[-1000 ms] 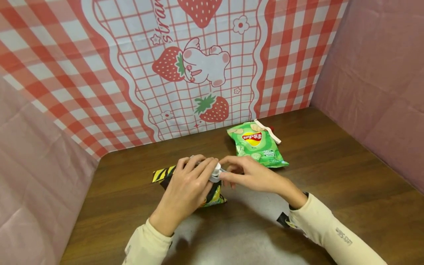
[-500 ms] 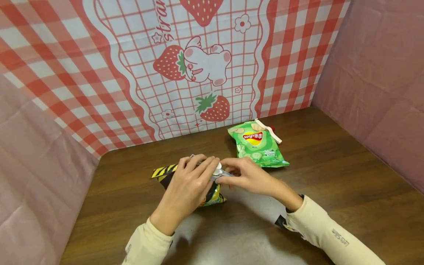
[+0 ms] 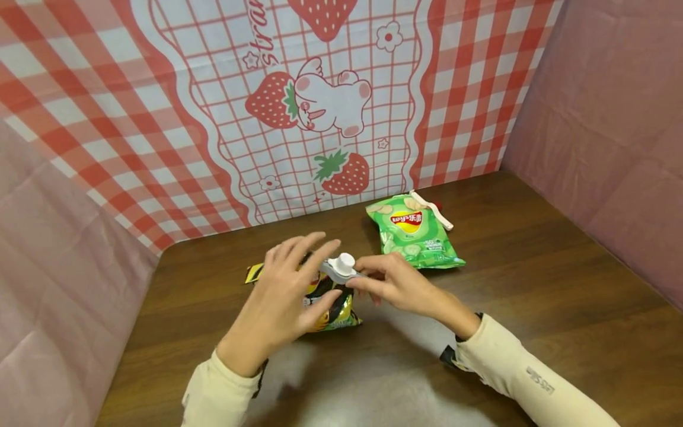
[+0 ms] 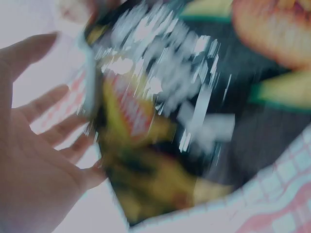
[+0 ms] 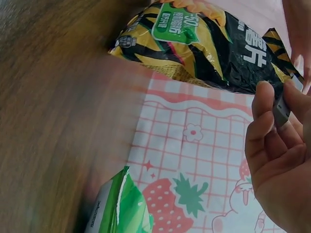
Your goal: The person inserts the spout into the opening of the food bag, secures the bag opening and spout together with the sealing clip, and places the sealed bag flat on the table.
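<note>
A black-and-yellow chip bag (image 3: 347, 306) is tilted above the table between my hands. Across its upper end runs a grey bag clip (image 3: 336, 274) with a round white cap (image 3: 344, 262). My right hand (image 3: 402, 284) pinches the clip's right end between thumb and fingers; the right wrist view shows that grey end (image 5: 282, 111) in the grip. My left hand (image 3: 277, 296) has its fingers spread, thumb and fingers apart, beside the clip's left part. In the left wrist view the bag (image 4: 160, 121) is blurred, with the left fingers (image 4: 53, 131) straight along its edge.
Farther back on the wooden table (image 3: 533, 267) lies a green chip bag (image 3: 408, 231), a white clip strip (image 3: 433, 211) along its top right. A red-and-white strawberry cloth (image 3: 299, 160) rises behind the table. Pink cloths (image 3: 603, 130) stand at both sides.
My left hand has let go of the clip and drawn back to the left, its fingers lifting and spreading. The white cap now shows fully. The right hand keeps its pinch.
</note>
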### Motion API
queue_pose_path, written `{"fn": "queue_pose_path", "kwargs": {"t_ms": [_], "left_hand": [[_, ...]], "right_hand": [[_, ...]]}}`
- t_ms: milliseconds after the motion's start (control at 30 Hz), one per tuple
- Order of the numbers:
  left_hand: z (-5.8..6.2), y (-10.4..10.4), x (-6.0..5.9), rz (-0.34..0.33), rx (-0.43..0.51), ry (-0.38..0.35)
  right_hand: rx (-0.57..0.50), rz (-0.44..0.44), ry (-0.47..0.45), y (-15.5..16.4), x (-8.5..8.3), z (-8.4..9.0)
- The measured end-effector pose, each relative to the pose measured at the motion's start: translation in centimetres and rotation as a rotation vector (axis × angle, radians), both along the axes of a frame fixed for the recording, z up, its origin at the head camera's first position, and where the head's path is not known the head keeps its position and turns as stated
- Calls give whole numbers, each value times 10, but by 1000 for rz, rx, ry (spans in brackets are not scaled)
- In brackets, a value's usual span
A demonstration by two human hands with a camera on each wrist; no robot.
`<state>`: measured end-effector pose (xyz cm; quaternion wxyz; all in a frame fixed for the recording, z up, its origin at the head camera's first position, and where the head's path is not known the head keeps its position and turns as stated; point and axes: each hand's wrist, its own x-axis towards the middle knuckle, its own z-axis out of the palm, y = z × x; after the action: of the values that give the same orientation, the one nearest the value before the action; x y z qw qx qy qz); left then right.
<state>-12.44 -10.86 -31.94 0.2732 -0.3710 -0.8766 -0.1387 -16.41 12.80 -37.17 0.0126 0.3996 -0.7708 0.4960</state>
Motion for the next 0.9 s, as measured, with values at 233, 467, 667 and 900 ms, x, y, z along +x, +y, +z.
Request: {"fn": "queue_pose_path", "kwargs": {"t_ms": [233,467,667,900], "left_hand": [[11,-25,0,70,165,-116],[-2,-31,-15,38,280,-164],[-15,-32,-29,4,346,-200],[-4,-43,-19,-70,304,-234]], "right_hand": [[4,-13,37,3,-2,-5],[3,24,23,5,-2,-5],[-7,47,0,7,-3,-5],[-7,61,-36,5,-4,-5]]}}
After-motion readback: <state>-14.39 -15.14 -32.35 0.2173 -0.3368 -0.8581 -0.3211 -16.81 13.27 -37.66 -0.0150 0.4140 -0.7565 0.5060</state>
